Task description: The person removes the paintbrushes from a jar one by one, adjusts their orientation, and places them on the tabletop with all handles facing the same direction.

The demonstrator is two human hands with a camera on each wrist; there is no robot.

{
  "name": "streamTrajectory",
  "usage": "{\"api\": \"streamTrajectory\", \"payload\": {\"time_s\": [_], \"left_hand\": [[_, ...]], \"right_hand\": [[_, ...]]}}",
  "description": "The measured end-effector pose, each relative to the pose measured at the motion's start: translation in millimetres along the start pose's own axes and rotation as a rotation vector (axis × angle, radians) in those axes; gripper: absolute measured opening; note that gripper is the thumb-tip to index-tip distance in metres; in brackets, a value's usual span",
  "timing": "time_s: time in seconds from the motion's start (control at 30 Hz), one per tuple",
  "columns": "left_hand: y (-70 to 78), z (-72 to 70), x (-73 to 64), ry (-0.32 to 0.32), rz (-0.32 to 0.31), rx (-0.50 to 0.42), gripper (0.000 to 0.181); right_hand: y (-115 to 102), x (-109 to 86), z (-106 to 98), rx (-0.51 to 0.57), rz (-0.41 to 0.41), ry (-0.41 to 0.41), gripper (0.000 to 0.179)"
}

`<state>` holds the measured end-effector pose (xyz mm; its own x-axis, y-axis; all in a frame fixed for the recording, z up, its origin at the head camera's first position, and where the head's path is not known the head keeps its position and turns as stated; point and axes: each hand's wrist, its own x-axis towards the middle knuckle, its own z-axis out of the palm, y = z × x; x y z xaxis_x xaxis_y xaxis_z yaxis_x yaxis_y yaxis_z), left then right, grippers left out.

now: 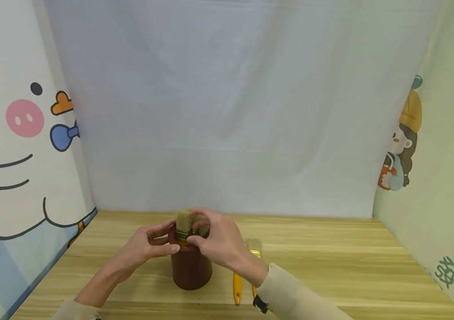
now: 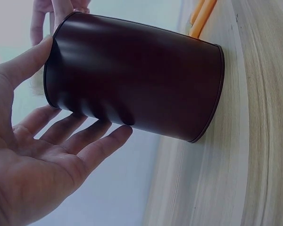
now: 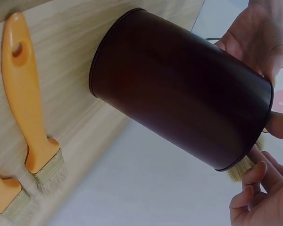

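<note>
A dark brown cylindrical holder (image 1: 192,269) stands upright on the table. My left hand (image 1: 147,244) holds it near the top, thumb at the rim and fingers spread along the far side in the left wrist view. Paintbrushes stand in the holder with their bristles up; one pale-bristled paintbrush (image 1: 184,222) shows plainly at the rim. Over the opening, my right hand (image 1: 223,235) pinches a paintbrush (image 1: 203,227) whose bristles show partly behind its fingers. The handles inside the holder are hidden by its wall.
Two more paintbrushes lie on the wooden table (image 1: 323,266) right of the holder: one orange handle (image 1: 237,286) and one set of bristles (image 1: 254,246) show beside the right forearm. A white cloth (image 1: 231,111) hangs behind; printed panels stand at both sides.
</note>
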<state>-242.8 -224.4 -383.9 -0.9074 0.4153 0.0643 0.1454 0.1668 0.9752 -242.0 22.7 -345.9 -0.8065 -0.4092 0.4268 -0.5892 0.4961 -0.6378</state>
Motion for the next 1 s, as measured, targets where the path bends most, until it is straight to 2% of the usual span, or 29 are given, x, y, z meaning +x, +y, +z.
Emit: {"api": "streamTrajectory", "payload": {"time_s": [0.43,0.73,1.0], "left_hand": [[1.3,-0.9,-0.6,-0.001,-0.016,0.0,0.086],[0.2,-0.7,-1.8,-0.017,0.008,-0.015,0.085],[0.3,0.4,-0.9,-0.004,0.005,-0.027,0.083]], "right_hand": [[-2.8,8.2,9.2,-0.122,-0.068,0.036,0.055],[-0.1,12.0,18.7,-0.209,-0.136,0.111,0.05],[1.9,11.0,12.3,-0.17,-0.166,0.055,0.048]]}}
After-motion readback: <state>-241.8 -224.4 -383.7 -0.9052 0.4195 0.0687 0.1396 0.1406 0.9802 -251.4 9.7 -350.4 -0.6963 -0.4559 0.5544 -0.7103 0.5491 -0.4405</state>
